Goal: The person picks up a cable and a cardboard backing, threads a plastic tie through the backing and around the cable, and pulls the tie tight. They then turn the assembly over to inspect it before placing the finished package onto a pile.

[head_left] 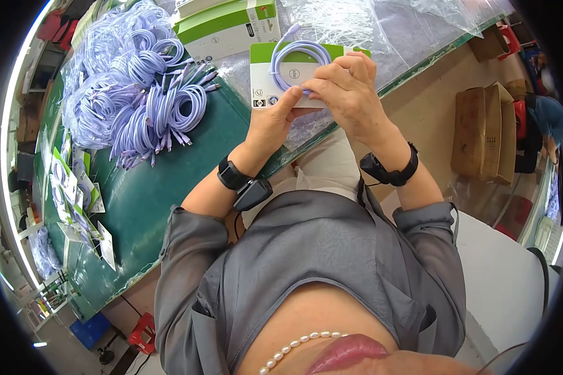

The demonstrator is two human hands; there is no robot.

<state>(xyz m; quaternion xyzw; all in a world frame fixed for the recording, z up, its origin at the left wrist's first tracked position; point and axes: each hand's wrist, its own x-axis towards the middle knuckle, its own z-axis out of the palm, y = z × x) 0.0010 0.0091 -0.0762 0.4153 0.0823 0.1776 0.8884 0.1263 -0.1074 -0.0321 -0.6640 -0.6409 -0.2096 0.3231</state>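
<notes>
In the upper middle of the frame, a coiled lilac USB cable (277, 66) lies flat against a green-and-white packaging card (296, 74). The card has its longer side from left to right, and one plug of the cable rises above its top edge. The right hand (351, 97) is the nearer one to the coil. Its fingers are bent and gathered close together at the lower right of the ring, and they appear to pinch the cable there, although the exact contact is covered. The left hand (270, 127) grips the card at its lower edge: the thumb presses on the front, just below the coil; the other fingers are mostly hidden. In the upper left lies a heap of lilac cables (159, 112).
</notes>
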